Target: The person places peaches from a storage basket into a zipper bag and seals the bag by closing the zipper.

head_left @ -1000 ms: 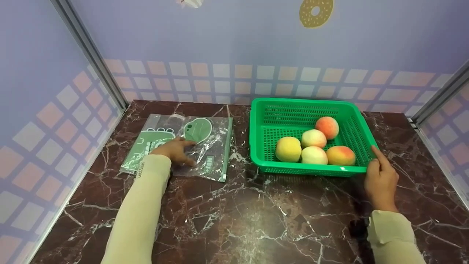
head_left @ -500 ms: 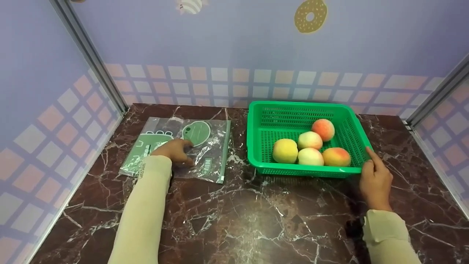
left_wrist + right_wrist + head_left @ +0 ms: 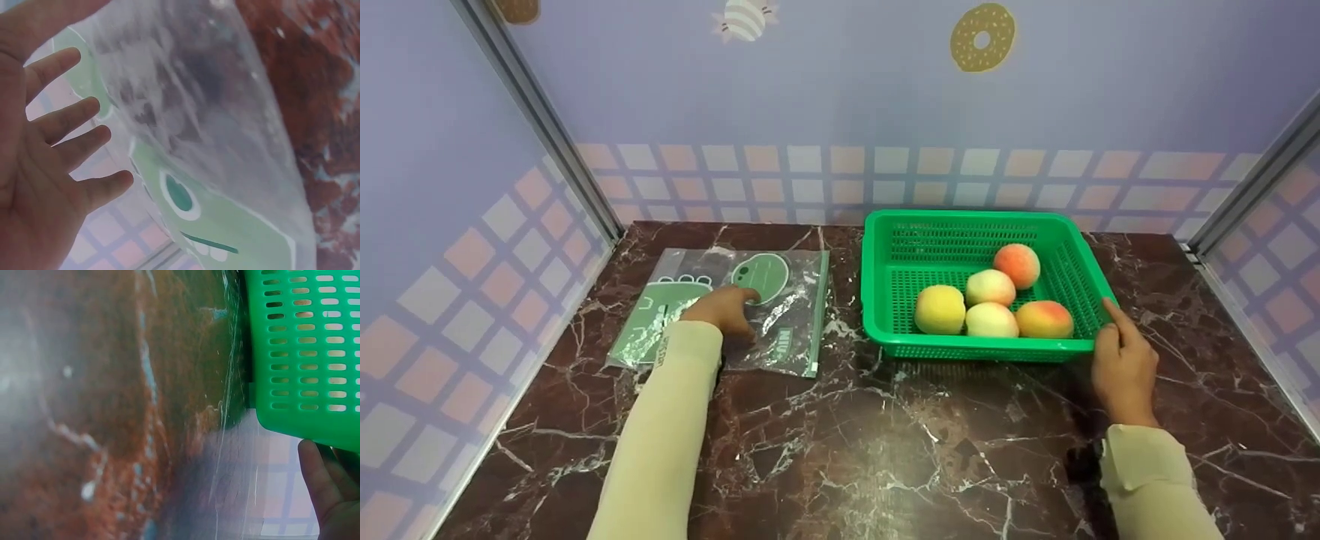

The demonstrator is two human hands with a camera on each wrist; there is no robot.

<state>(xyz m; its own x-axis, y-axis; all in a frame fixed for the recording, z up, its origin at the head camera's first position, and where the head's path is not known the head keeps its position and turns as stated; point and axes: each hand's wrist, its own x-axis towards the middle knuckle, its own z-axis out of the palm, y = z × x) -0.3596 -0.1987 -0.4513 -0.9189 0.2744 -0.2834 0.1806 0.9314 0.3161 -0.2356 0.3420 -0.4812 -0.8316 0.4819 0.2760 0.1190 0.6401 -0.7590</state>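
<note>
On the left of the table lies a clear plastic zip bag [image 3: 799, 300] with green cartoon prints. My left hand [image 3: 722, 311] is over its middle; in the left wrist view the fingers [image 3: 84, 149] look spread and fairly straight beside the film, pinching nothing. At the right stands a green plastic basket [image 3: 982, 343] with slotted walls. Several yellow-to-red peaches [image 3: 991, 320] rest inside it, toward the front. My right hand [image 3: 1126, 375] touches the basket's front right corner, index finger straight along the side. In the right wrist view a fingertip [image 3: 306, 445] meets the basket's edge.
The tabletop [image 3: 840, 442] is dark red marble-patterned. A lilac back wall [image 3: 810, 90] with tile prints rises right behind the basket and bag. Side panels [image 3: 442, 247] close off both ends.
The head view has tilted up slightly, so everything sits a little lower. The left hand has edged rightward over the bag. The right hand stays at the basket's corner.
</note>
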